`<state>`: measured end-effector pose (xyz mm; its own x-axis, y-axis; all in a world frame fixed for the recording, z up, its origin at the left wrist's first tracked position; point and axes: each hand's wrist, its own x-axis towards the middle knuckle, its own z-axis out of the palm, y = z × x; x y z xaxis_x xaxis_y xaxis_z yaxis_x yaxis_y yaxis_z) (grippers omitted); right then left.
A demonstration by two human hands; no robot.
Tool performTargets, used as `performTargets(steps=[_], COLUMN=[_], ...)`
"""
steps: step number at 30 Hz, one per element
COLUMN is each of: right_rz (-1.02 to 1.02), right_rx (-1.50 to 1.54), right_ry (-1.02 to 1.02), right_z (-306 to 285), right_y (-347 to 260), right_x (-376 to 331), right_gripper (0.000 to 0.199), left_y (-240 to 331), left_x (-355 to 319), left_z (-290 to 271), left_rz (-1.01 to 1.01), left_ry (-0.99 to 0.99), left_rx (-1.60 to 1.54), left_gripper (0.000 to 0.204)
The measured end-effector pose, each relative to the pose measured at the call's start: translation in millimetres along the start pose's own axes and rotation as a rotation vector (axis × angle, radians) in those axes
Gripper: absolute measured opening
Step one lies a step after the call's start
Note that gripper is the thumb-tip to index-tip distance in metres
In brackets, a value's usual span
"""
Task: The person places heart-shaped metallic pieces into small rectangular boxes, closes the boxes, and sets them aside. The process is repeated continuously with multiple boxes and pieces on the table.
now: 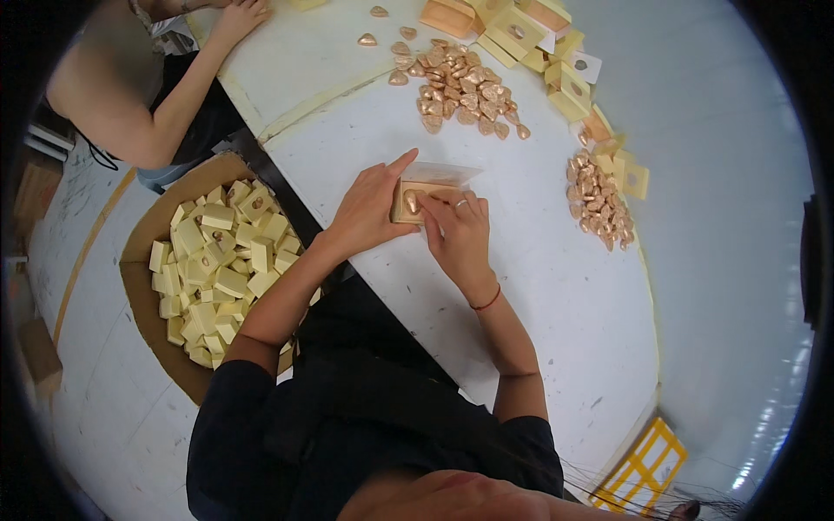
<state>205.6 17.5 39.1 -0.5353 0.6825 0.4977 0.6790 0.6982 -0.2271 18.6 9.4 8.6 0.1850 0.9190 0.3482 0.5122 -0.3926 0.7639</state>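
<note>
My left hand (369, 208) grips the side of a small pale-yellow box (401, 208) above the white table, its thumb at the near edge and index finger stretched past the far corner. The lid (445, 172) of the box stands raised on the far side. In the box lies a shiny gold heart-shaped piece (412, 202). My right hand (460, 233) reaches over from the right, thumb and fingertips pinched at that piece; the fingertips partly hide the box's inside.
Gold heart-shaped pieces (465, 87) lie piled at the far side, with another pile (598, 200) at the right. Open yellow boxes (512, 33) crowd the far right edge. A cardboard carton (139, 260) full of yellow boxes stands left of the table. A co-worker's arm (187, 95) is at upper left.
</note>
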Motion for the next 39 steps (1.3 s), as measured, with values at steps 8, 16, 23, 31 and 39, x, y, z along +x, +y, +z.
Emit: performTargets(steps=[8, 16, 23, 31, 39], right_rz=[0.019, 0.267, 0.510, 0.164, -0.205], right_rx=[0.111, 0.180, -0.163, 0.308, 0.097], right_ry=[-0.043, 0.455, 0.066, 0.011, -0.382], right_z=[2.2, -30.5, 8.7, -65.9, -40.7], right_y=[-1.8, 100.2, 246.9, 86.3, 46.6], right_x=[6.8, 32.4, 43.3, 20.7, 15.5], right_gripper=[0.026, 0.013, 0.028, 0.023, 0.046], left_y=[4.0, -2.1, 4.8, -3.6, -3.4], left_x=[1.8, 6.8, 9.5, 3.2, 3.5], left_z=[1.5, -1.9, -1.9, -1.1, 2.3], left_rz=[-0.062, -0.142, -0.167, -0.120, -0.004], left_ry=[-0.018, -0.084, -0.098, -0.074, -0.019], left_rx=[-0.002, -0.014, -0.056, -0.069, -0.056], left_gripper=[0.103, 0.113, 0.116, 0.118, 0.111])
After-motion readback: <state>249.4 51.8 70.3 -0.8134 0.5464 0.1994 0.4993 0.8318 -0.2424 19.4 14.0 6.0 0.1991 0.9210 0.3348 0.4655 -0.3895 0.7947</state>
